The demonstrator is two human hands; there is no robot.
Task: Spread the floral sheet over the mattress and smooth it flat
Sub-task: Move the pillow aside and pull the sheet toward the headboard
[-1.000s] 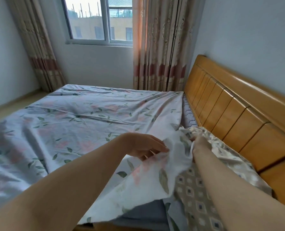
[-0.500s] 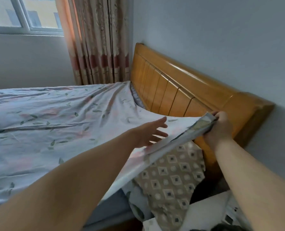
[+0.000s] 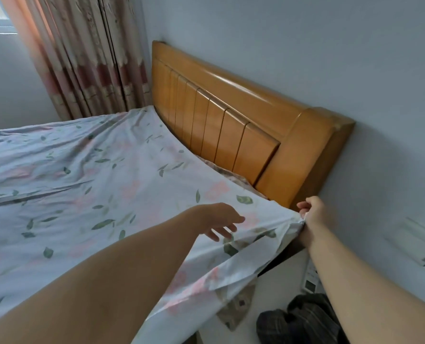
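Observation:
The floral sheet (image 3: 87, 184), pale blue with pink flowers and green leaves, covers the mattress up to the wooden headboard (image 3: 233, 125). Long creases run across its left part. My right hand (image 3: 314, 214) grips the sheet's near corner, bunched, beside the headboard's end post and pulled out past the bed edge. My left hand (image 3: 221, 222) hovers with spread, relaxed fingers just over the sheet near that corner; I cannot tell if it touches. A strip of patterned fabric (image 3: 226, 173) shows between sheet and headboard. The mattress itself is hidden.
A grey wall (image 3: 355, 58) runs behind the headboard, with a switch plate (image 3: 417, 244) at right. Patterned curtains (image 3: 89, 58) hang at the far corner. Dark checked cloth (image 3: 298, 321) lies on a white surface below the corner. A diamond-patterned cloth (image 3: 238, 306) hangs under the sheet's edge.
The sheet corner has come down from lifted above the patterned cloth to lying over the bed corner, pulled taut by my right hand. My left hand followed over the sheet. The view turned right.

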